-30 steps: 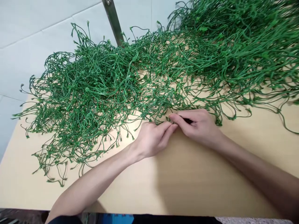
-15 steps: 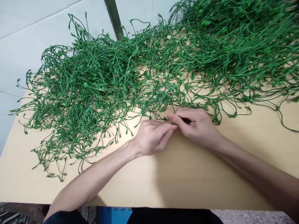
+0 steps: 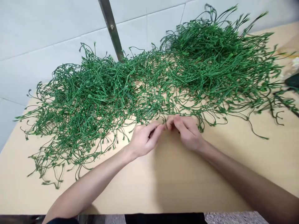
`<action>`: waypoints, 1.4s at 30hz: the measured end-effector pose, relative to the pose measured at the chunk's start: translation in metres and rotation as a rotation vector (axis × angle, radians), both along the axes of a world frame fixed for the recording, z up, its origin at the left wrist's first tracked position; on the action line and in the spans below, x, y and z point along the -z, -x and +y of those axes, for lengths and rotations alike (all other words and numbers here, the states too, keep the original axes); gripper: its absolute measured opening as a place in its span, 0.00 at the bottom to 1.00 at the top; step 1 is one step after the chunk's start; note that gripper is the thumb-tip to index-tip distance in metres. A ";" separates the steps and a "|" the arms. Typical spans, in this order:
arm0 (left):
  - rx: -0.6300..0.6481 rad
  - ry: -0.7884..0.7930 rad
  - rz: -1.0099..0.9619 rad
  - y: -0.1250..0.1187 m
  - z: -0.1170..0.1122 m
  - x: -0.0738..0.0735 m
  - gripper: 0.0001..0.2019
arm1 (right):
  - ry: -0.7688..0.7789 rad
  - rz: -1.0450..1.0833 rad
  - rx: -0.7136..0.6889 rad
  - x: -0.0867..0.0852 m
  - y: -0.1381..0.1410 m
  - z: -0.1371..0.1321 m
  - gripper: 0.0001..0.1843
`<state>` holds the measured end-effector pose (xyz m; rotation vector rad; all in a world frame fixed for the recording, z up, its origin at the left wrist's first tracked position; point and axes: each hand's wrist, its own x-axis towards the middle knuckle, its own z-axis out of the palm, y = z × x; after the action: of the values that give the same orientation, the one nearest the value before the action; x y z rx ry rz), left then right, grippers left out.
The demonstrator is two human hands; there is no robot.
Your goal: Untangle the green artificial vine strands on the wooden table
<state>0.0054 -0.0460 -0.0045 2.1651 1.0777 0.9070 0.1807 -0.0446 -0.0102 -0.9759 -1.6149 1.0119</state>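
Note:
My left hand [image 3: 146, 139] is closed in a pinch, thumb against forefinger, at the front edge of the green heap. Facing it just to the right, my right hand [image 3: 187, 130] is closed too, its fingers curled and the thumb pressed on the forefinger. The fingertips of both hands nearly meet. Whatever they hold is too small or too covered to make out. Thin green plastic stems [image 3: 93, 88] with small forked tips lie tangled right behind both hands.
A second, thicker pile of green stems [image 3: 210, 62] lies at the back right of the pale wooden table [image 3: 130, 186]. A metal post [image 3: 111, 29] stands against the tiled wall [image 3: 58, 21]. At the right edge is a dark green object [image 3: 293, 81], partly cut off.
The view has tilted up and turned right, showing more wall and the table's right side. My hands have drawn slightly apart, and the right fingers have curled in more.

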 end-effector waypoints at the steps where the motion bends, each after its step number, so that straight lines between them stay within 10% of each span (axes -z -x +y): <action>1: -0.017 0.028 -0.005 0.000 0.000 0.001 0.15 | 0.036 0.042 0.001 0.001 -0.001 0.000 0.31; 7: -0.054 0.062 0.037 -0.001 0.000 0.003 0.13 | 0.132 0.130 0.024 -0.003 -0.003 0.000 0.25; 13: -0.032 -0.223 0.206 -0.003 0.000 0.005 0.11 | 0.143 0.023 0.048 -0.008 0.002 0.000 0.12; 18: -0.080 -0.060 0.058 -0.003 0.000 0.005 0.09 | 0.111 0.028 0.020 -0.006 0.000 0.002 0.03; 33: -0.013 -0.092 -0.047 -0.003 0.004 0.004 0.08 | 0.061 0.060 -0.006 -0.001 -0.005 0.004 0.06; 42: -0.008 -0.022 -0.054 -0.004 0.003 0.000 0.08 | -0.333 -0.234 0.091 0.000 -0.006 -0.002 0.12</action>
<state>0.0098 -0.0426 -0.0045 2.1433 1.0552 0.9794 0.1865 -0.0470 -0.0104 -0.9529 -1.8415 0.5574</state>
